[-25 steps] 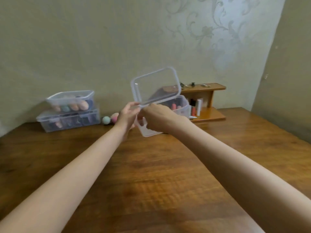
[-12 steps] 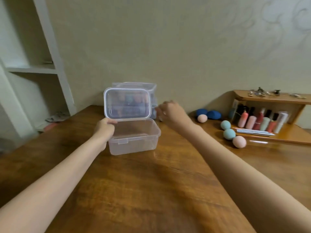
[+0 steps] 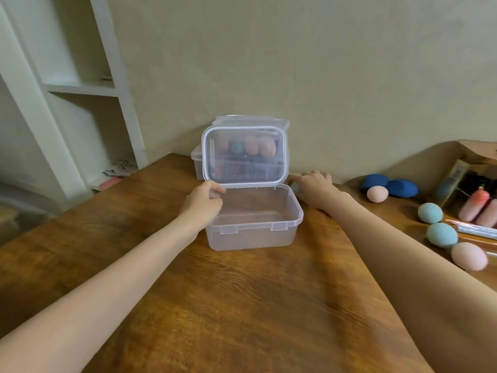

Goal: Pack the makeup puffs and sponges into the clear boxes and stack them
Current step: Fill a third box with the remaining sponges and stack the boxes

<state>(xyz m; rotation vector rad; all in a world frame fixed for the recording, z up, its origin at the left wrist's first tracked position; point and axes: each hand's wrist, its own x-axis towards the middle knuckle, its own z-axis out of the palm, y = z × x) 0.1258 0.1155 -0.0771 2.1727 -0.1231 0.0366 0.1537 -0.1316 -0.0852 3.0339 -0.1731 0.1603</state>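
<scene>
An empty clear box (image 3: 252, 238) stands on the wooden table (image 3: 242, 305) with its hinged lid (image 3: 243, 173) raised. My left hand (image 3: 203, 201) grips the box's left rear rim. Beside the right rear corner, my right hand (image 3: 313, 187) curls over a grey-teal sponge (image 3: 295, 188), which is mostly hidden under my fingers. Two filled clear boxes (image 3: 279, 124) are stacked against the wall behind the lid. Loose on the right lie two blue sponges (image 3: 402, 188), a pink sponge (image 3: 377, 193), two teal sponges (image 3: 429, 212) and another pink sponge (image 3: 468, 255).
A wooden organiser with cosmetic bottles (image 3: 476, 208) stands at the far right, just behind the loose sponges. White shelves (image 3: 80, 87) rise beyond the table's left edge. The wall runs close behind the stacked boxes.
The open box went from held in the air to standing on the table in front of the stack. My right hand left it and reached down to the sponge beside it.
</scene>
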